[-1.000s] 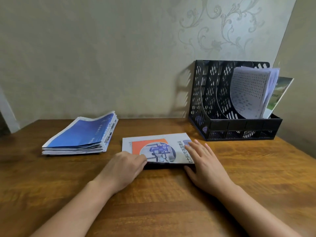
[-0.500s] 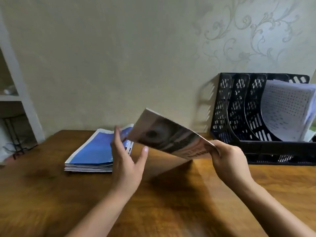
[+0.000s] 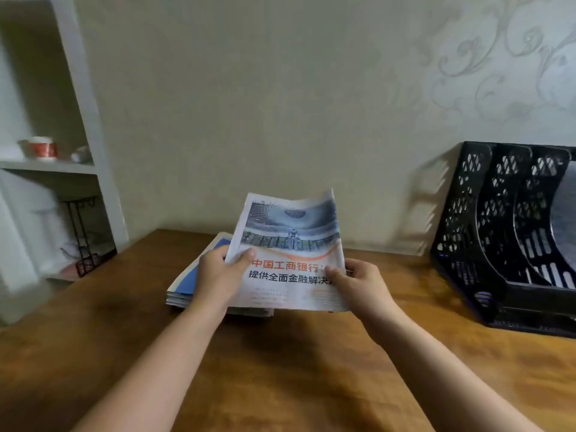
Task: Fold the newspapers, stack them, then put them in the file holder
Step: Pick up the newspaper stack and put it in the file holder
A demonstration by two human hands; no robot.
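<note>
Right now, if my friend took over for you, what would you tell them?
Left hand and right hand each grip a side of a folded newspaper, held just above the stack of folded newspapers on the wooden table.
The black file holder stands to the right by the wall; something already sits in its far slot.
Done: this paper is folded.
Left: lay it on the stack, then move the stack into the holder.

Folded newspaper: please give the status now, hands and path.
Left hand and right hand both grip the folded newspaper, one each side. It is tilted up over the stack. File holder off to the right, nothing blocking.
</note>
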